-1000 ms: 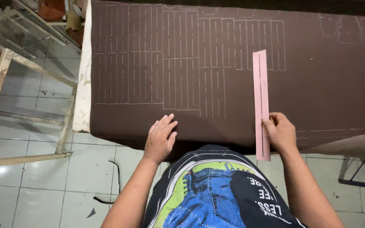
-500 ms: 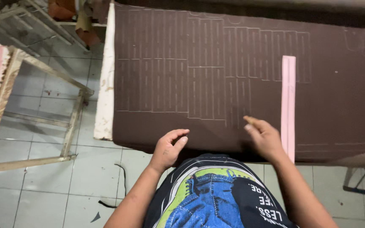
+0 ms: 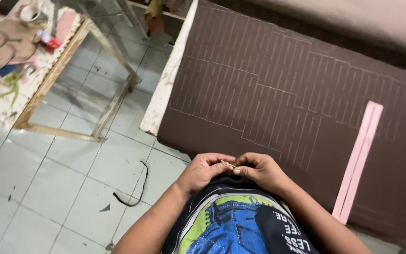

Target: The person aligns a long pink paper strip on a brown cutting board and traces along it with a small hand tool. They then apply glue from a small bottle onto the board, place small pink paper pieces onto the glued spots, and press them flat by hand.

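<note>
Close in against the body, both hands meet at the near edge of the counter. Left hand and right hand sit just beside each other, knuckles up, over the hem of a dark printed shirt. Between them runs a thin pale stick, very slender, perhaps a marking tool; too small to tell which. Left fingers are curled and pinch one end of it; right fingers are curled in likewise and pinch the other end. So both hands are closed on the stick, which is held level just off the sheet's near edge.

Dark brown sheet covers the counter top, drawn over with rows of faint pale lines in narrow upright rectangles. The sheet's near edge lies right by the hands. A long pink strip lies flat on the sheet to the right, tilted a little, its lower end reaching the near edge; it is well apart from the right hand and untouched.

Off to the left stands a worn wooden-framed table with a white cup and cloth scraps on it. Grey tiled floor below, with a dark curved cord lying on it near the left forearm.
</note>
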Tool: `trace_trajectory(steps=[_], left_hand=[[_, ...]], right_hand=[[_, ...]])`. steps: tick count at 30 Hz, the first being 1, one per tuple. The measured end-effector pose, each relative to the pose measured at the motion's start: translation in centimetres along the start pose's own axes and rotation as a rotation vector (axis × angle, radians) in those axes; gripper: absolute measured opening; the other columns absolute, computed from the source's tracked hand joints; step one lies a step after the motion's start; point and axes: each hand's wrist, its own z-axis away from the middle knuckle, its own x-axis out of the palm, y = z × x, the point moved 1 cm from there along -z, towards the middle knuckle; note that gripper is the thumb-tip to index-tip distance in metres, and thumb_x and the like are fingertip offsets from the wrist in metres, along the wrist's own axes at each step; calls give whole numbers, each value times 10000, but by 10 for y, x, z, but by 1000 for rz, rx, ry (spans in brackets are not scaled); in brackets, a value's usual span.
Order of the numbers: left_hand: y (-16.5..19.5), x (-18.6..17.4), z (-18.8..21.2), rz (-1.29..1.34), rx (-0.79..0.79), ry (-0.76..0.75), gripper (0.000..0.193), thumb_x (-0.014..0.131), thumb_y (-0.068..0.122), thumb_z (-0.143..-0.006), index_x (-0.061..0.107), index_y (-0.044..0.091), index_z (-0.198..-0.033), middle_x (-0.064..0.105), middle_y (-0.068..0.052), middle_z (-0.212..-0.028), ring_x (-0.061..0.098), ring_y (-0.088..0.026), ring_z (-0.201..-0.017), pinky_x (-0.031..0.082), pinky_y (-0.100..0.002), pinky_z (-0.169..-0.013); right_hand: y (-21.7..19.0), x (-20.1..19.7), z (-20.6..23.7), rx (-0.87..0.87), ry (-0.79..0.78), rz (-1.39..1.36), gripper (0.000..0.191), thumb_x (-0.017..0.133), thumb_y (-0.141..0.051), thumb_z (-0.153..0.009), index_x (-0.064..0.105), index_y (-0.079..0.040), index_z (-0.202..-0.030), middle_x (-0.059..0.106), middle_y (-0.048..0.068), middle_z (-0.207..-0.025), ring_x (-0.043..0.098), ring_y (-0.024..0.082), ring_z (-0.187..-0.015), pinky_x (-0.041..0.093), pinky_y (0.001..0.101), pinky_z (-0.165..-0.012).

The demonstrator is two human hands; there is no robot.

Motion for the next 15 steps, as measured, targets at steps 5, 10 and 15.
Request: trace_trajectory(steps=[5, 10, 15], left_hand=[[-20, -12, 5, 138, 96, 242, 219, 681, 120, -988, 730, -39, -1132, 758, -86, -936, 710, -141, -864, 581, -273, -832], [-7, -37, 13, 199, 319, 396, 185, 657, 158, -1025, 729, -2, -1082, 733, -70, -931, 689, -136, -864, 569, -292, -845], [34, -81, 35, 490, 458, 547, 154, 544, 184, -1050, 625, 54, -1033, 737, -81, -985, 725, -198, -930, 602, -368, -867]], right_hand=[[-2, -5, -16, 76, -18, 192, 161, 748, -183, -886, 790, -40, -947, 680, 15, -694, 583, 76, -612, 489, 253, -569], [-2, -16, -39, 45, -9, 250, 201, 740, -209, -892, 782, -16, -928, 725, 21, -709, 637, 79, -642, 538, 264, -607], [-6, -25, -77, -11, 67, 267, 213, 722, -202, -927, 761, -16, -1024, 697, 66, -781, 619, 112, -694, 533, 278, -642]])
